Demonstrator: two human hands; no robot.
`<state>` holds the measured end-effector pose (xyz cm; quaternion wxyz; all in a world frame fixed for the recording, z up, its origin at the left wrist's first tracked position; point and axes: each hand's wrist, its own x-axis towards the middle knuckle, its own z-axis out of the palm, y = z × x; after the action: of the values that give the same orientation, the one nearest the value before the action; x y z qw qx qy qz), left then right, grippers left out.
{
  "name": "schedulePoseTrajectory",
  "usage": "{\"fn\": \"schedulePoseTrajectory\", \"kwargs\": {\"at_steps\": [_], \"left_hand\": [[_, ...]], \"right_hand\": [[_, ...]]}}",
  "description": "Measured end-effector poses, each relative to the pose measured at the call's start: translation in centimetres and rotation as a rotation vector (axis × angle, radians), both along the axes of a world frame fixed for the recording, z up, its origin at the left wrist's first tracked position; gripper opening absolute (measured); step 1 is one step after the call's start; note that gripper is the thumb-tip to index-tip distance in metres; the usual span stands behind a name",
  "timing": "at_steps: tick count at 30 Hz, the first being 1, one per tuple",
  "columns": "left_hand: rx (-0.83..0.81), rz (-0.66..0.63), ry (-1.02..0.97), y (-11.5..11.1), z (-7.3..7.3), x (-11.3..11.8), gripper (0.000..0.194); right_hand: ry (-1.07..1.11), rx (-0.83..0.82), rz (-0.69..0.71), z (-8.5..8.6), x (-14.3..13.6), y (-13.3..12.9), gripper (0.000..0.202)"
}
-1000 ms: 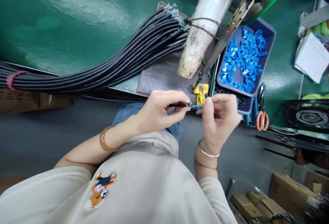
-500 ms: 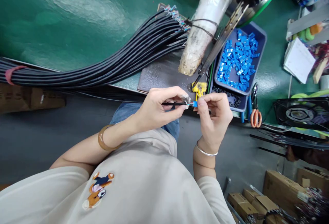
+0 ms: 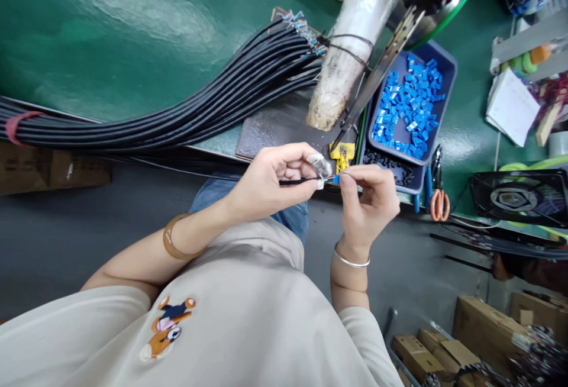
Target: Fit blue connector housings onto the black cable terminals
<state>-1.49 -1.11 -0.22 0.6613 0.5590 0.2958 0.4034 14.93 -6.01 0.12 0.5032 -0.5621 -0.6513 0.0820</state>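
Presently, left hand (image 3: pixel 273 183), grip pinching one black cable (image 3: pixel 296 182), right hand (image 3: pixel 370 200), grip pinching one blue connector (image 3: pixel 336 179), two trays (image 3: pixel 447 73)

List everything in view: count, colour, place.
held cable: 1, black, centre
held connector: 1, blue, cable's end
workbench: 1, green, upper view
cable bundle: 1, black, along workbench
board: 1, dark, workbench edge
wrapped post: 1, whitish, upper centre
metal bar: 1, grey, beside post
fixture: 1, yellow, beyond held connector
trays: 2, slate, right of post
loose connectors: many, blue, upper tray
small parts: many, black, lower tray
scissors: 1, orange-handled, right of trays
fan: 1, black, far right
paper stack: 1, white, upper right
cartons: several, brown, both sides
shirt: 1, beige, lower centre
left hand: 1, holding cable
right hand: 1, holding connector
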Motion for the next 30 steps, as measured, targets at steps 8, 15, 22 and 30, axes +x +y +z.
{"fn": "schedulePoseTrajectory", "kwargs": {"at_steps": [8, 15, 22, 30], "left_hand": [[-0.116, -0.027, -0.015, 0.5, 0.3, 0.3, 0.014], [-0.054, -0.027, 0.016, 0.4, 0.0, 0.5, 0.012], [-0.123, -0.051, -0.053, 0.8, -0.3, 0.5, 0.008], [-0.127, -0.004, -0.077, 0.9, -0.8, 0.5, 0.012]], "right_hand": [[-0.055, -0.001, -0.222, 1.3, 0.3, -1.6, 0.017], [-0.343, -0.089, -0.066, 1.6, 0.1, -1.8, 0.019], [-0.360, -0.056, -0.014, 1.3, 0.5, -1.6, 0.020], [-0.081, 0.084, -0.246, -0.3, 0.5, -1.9, 0.018]]}}
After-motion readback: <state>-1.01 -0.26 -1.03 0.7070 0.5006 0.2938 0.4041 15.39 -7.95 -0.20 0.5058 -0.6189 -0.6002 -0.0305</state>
